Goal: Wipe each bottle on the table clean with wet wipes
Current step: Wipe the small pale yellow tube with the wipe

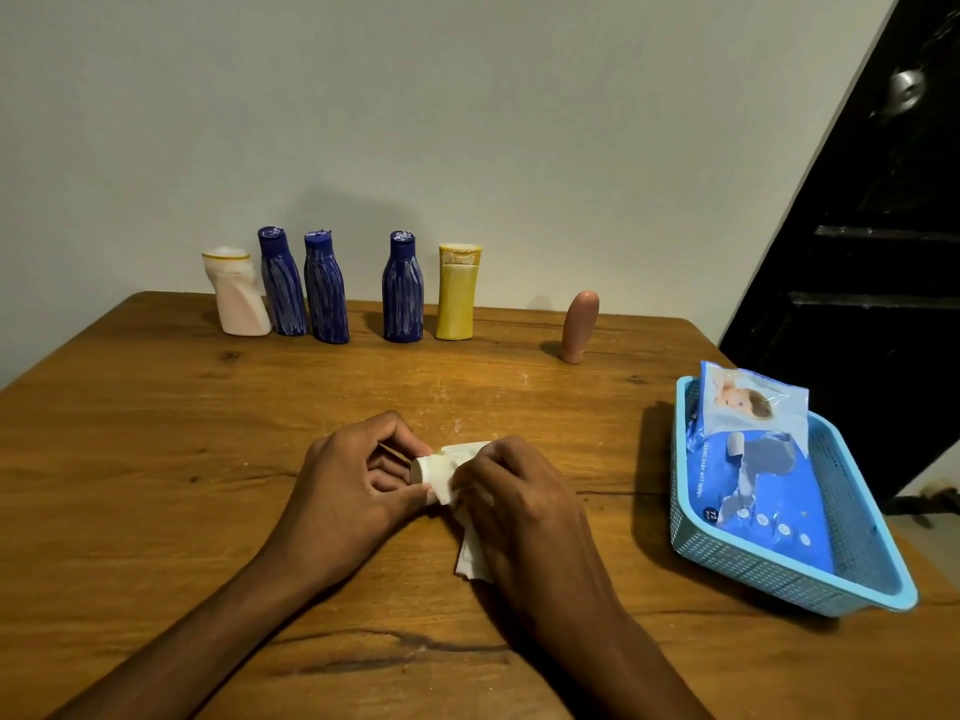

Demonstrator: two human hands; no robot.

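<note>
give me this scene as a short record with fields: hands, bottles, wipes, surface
left hand: grips one end of a small object wrapped in a wipe
right hand: holds the wipe around that object
object type: mostly hidden, cannot tell
back row: white bottle, three blue bottles, yellow bottle, all upright
pink bottle: upright, apart to the right
wipe packs: in the basket
surface: table

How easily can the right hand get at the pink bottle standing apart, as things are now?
Probably yes: bare table lies between the right hand and the pink bottle, but the hand grips a wet wipe.
</note>
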